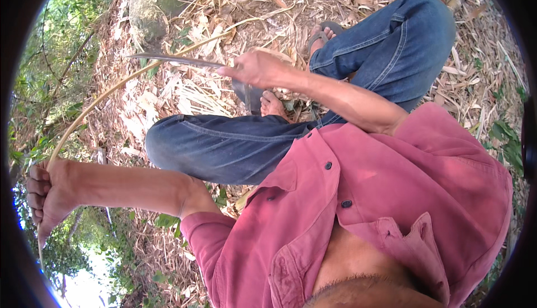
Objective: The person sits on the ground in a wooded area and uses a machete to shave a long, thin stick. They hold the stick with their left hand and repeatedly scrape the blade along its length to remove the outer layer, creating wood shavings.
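Observation:
My left hand (51,193), far out at the left edge, is closed around a long thin yellowish strip (109,93) that looks like split cane or bamboo. The strip bows up and right from the fist across the ground; a short end hangs below the hand. My right hand (254,69), in front of my bent legs, grips a knife; its handle is hidden in the fingers. The narrow grey blade (179,60) points left and crosses the strip near its middle. Whether the blade touches the strip, I cannot tell.
A large mossy rock (159,9) stands at the far left. Dry leaves and pale shavings (196,95) cover the ground around my feet. My jeans-clad legs (224,146) are bent beneath the arms, with sandals (333,27) nearby. Green plants (39,95) grow along the left side.

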{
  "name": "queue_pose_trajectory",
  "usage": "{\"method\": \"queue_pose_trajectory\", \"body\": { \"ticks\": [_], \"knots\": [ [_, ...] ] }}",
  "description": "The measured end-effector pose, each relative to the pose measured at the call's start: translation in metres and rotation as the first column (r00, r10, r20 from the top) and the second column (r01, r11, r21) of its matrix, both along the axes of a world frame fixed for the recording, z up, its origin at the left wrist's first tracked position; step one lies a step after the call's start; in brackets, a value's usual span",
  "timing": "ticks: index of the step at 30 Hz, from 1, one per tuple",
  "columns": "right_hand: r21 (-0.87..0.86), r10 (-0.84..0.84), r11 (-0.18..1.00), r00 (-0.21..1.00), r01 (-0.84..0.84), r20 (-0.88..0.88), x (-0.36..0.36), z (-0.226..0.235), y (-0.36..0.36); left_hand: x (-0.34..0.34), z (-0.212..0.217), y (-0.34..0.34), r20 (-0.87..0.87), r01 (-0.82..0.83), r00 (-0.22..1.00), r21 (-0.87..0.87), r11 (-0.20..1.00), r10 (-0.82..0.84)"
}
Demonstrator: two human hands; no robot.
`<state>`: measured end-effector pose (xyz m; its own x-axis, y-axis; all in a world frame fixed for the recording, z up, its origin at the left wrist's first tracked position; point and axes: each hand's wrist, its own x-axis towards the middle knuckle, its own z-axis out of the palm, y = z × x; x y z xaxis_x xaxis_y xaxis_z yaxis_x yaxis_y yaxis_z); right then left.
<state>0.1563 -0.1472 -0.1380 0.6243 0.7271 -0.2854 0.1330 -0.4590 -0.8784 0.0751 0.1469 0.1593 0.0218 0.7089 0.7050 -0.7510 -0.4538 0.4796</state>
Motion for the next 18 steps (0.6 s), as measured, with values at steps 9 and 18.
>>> {"method": "queue_pose_trajectory", "body": {
  "ticks": [9, 18],
  "knots": [
    [-0.055, -0.007, 0.998, 0.998, 0.011, 0.066, 0.007, -0.022, -0.014, -0.001, 0.001, 0.004, 0.022, 0.041, 0.999, -0.014, 0.999, -0.040],
    [-0.001, -0.102, 0.995, 0.991, 0.103, -0.084, -0.005, -0.049, 0.000, 0.003, 0.004, 0.009, -0.013, 0.060, 0.998, -0.015, 0.998, -0.060]
  ]
}}
